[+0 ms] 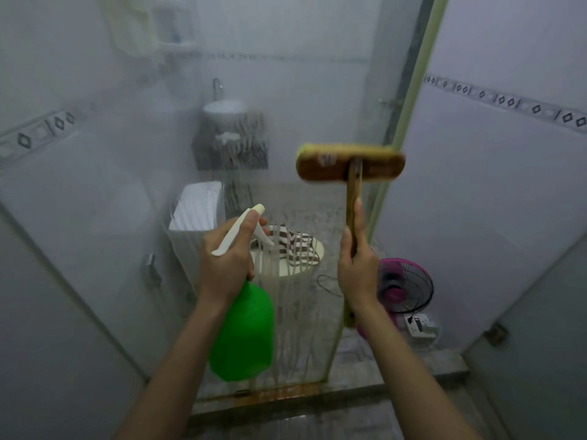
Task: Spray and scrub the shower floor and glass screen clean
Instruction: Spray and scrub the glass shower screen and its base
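Note:
The glass screen (133,192) fills the middle of the view, cloudy and streaked with runs of liquid in its lower centre. My left hand (227,258) grips the white trigger head of a green spray bottle (244,335), nozzle aimed at the glass. My right hand (357,268) holds the wooden handle of a scrub brush (349,161). The brush's brown head, with yellow bristles turned to the glass, sits near the screen's right edge. A strip of wet shower floor (286,420) shows at the bottom.
Behind the glass I see a toilet with a white tank (197,211), a striped cloth (292,246) on its seat, and a sink (225,108). A pink fan (403,285) stands on the floor to the right. Tiled walls close both sides; the screen's frame (409,100) runs up the right.

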Available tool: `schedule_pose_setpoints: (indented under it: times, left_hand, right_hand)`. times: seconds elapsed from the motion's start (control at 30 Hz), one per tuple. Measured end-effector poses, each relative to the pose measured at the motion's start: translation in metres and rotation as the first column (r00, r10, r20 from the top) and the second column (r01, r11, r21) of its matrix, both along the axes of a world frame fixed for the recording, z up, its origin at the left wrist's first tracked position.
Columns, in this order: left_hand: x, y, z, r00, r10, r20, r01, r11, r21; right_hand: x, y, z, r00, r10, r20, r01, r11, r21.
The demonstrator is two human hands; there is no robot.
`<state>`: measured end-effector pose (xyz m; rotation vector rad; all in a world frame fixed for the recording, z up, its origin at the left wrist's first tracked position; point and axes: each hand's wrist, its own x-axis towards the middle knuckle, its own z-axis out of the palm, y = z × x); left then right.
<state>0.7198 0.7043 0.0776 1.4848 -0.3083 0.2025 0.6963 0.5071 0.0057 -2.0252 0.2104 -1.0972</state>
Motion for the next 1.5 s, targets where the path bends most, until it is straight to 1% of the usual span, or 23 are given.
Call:
schedule_pose_setpoints:
  times: [0.07,0.13,0.2,0.27,0.33,0.4,0.47,0.53,0.63,0.7,0.73,0.8,0.87,0.93,0.97,1.03,1.1,1.13,1.2,1.27,1.33,1.4,1.5]
  left_hand:
    - [0.002,0.0,0.001,1.0,0.001,0.002,-0.001,1.0,-0.007]
    - [0.005,0.001,0.001,1.0,0.012,0.006,-0.012,1.0,-0.014]
    - [0.009,0.002,0.001,1.0,0.022,0.003,-0.022,1.0,-0.004]
    - [0.012,0.003,0.001,1.0,0.026,0.005,-0.026,1.0,-0.008]
    - [0.014,0.003,0.001,0.999,0.033,0.005,-0.033,0.999,-0.015]
    - [0.015,0.005,0.002,0.999,0.035,0.007,-0.035,0.999,-0.02]
    - [0.017,0.008,0.005,1.0,0.029,0.009,-0.029,1.0,-0.009]
    - [0.019,0.011,0.007,0.999,0.033,0.0,-0.033,0.999,-0.024]
    - [0.022,0.015,0.007,0.998,0.057,0.011,-0.056,0.998,-0.026]
    - [0.022,0.017,0.006,0.997,0.069,0.021,-0.069,0.997,-0.021]
    - [0.022,0.019,0.005,0.997,0.073,0.023,-0.072,0.997,-0.015]
    - [0.022,0.021,0.005,0.997,0.071,0.03,-0.071,0.997,-0.006]
    - [0.021,0.024,0.007,0.996,0.076,0.04,-0.076,0.997,-0.009]
    - [0.02,0.026,0.009,0.995,0.087,0.057,-0.087,0.996,-0.011]
    - [0.019,0.027,0.012,0.994,0.092,0.066,-0.091,0.996,-0.017]
    - [0.017,0.029,0.015,0.992,0.101,0.07,-0.099,0.995,-0.031]
    - [0.015,0.031,0.018,0.992,0.107,0.064,-0.104,0.993,-0.055]
    - [0.013,0.031,0.019,0.992,0.11,0.061,-0.106,0.993,-0.061]
    - [0.009,0.032,0.02,0.992,0.108,0.064,-0.104,0.993,-0.06]
    - [0.007,0.034,0.02,0.991,0.111,0.069,-0.107,0.993,-0.058]
    - [0.005,0.038,0.017,0.991,0.119,0.069,-0.115,0.992,-0.056]
    - [0.006,0.041,0.014,0.989,0.136,0.064,-0.133,0.99,-0.052]
    - [0.005,0.041,0.008,0.987,0.155,0.051,-0.153,0.987,-0.039]
  right_hand:
    - [-0.021,0.01,-0.041,0.995,0.042,-0.088,-0.038,0.998,0.041]
    - [-0.028,0.012,-0.041,0.991,0.063,-0.115,-0.062,0.998,0.015]
    - [-0.009,0.004,0.003,0.998,0.029,-0.064,-0.031,0.999,-0.043]
    - [0.013,-0.006,0.054,0.998,0.027,0.056,-0.025,0.999,-0.04]
    - [0.028,-0.012,0.071,0.991,-0.013,0.133,0.018,0.999,-0.03]
    - [0.023,-0.004,0.037,0.994,-0.034,0.106,0.039,0.998,-0.041]
    - [0.001,0.01,-0.016,1.0,-0.004,0.022,0.004,1.0,-0.027]
    - [-0.014,0.018,-0.033,0.998,0.044,-0.037,-0.045,0.999,-0.014]
    - [0.007,0.007,0.023,0.999,0.032,0.014,-0.031,0.998,-0.059]
    - [0.025,-0.003,0.058,0.993,0.02,0.113,-0.016,0.999,-0.039]
    - [0.031,-0.004,0.061,0.99,0.011,0.141,-0.006,0.999,-0.031]
    - [0.025,0.005,0.033,0.995,0.011,0.104,-0.005,0.999,-0.054]
    - [0.007,0.018,-0.018,0.999,0.04,0.003,-0.039,0.997,-0.065]
    - [-0.006,0.025,-0.035,0.996,0.062,-0.071,-0.066,0.996,-0.061]
    - [-0.002,0.025,-0.023,0.995,0.078,-0.06,-0.082,0.994,-0.069]
    - [0.013,0.021,0.025,0.995,0.093,0.018,-0.092,0.993,-0.068]
    - [0.03,0.015,0.064,0.989,0.064,0.134,-0.054,0.996,-0.076]
    - [0.035,0.014,0.068,0.986,0.053,0.16,-0.041,0.996,-0.076]
    - [0.03,0.017,0.038,0.993,0.039,0.112,-0.029,0.995,-0.094]
    - [0.009,0.021,-0.022,0.998,0.056,-0.023,-0.058,0.992,-0.11]
    - [-0.013,0.024,-0.055,0.985,0.09,-0.147,-0.104,0.99,-0.091]
    - [-0.009,0.024,-0.035,0.985,0.099,-0.142,-0.115,0.987,-0.114]
    - [0.022,0.024,0.038,0.996,0.092,0.011,-0.089,0.984,-0.157]
